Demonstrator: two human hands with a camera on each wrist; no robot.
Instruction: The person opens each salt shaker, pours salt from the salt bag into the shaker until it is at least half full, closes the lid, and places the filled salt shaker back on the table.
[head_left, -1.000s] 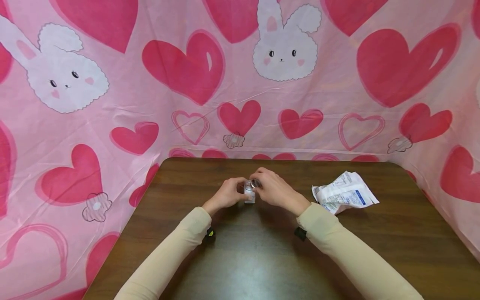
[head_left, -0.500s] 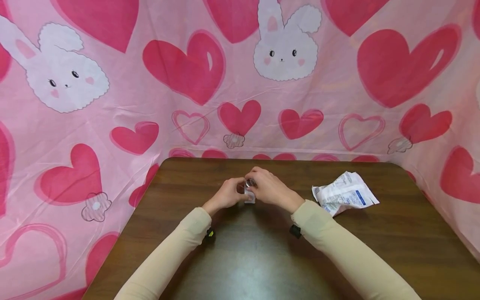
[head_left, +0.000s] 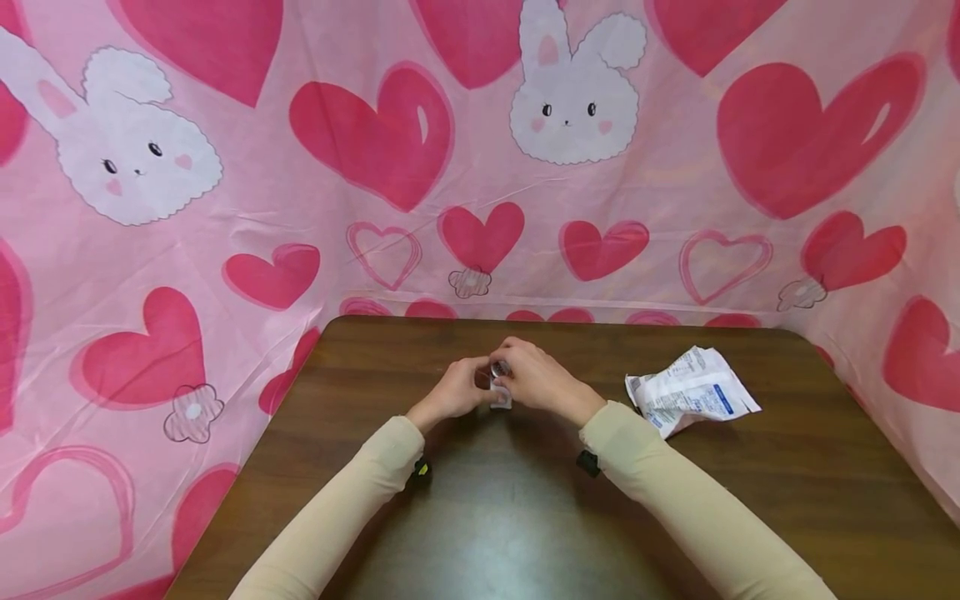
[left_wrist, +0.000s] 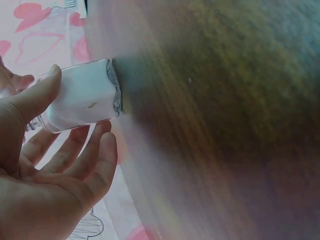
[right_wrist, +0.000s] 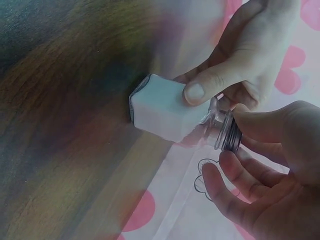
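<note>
A small square-sided clear shaker jar point(right_wrist: 162, 107) filled with white powder stands upright on the wooden table. My left hand point(head_left: 456, 386) grips it by its sides, thumb on the near face and fingers round the back, as the left wrist view shows. At the jar's neck, my right hand point(head_left: 536, 379) pinches a ridged metal lid point(right_wrist: 230, 132) between thumb and fingers. The lid sits at the mouth of the neck; whether it is threaded on cannot be told.
A crumpled white packet point(head_left: 693, 392) with blue print lies on the right side of the brown table point(head_left: 480, 517). Behind and beside the table hangs a pink cloth point(head_left: 465, 158) with hearts and rabbits.
My right hand has brought the metal lid slightly left, from beside the jar's neck onto its mouth. The left hand has kept its grip, and the packet lies where it was.
</note>
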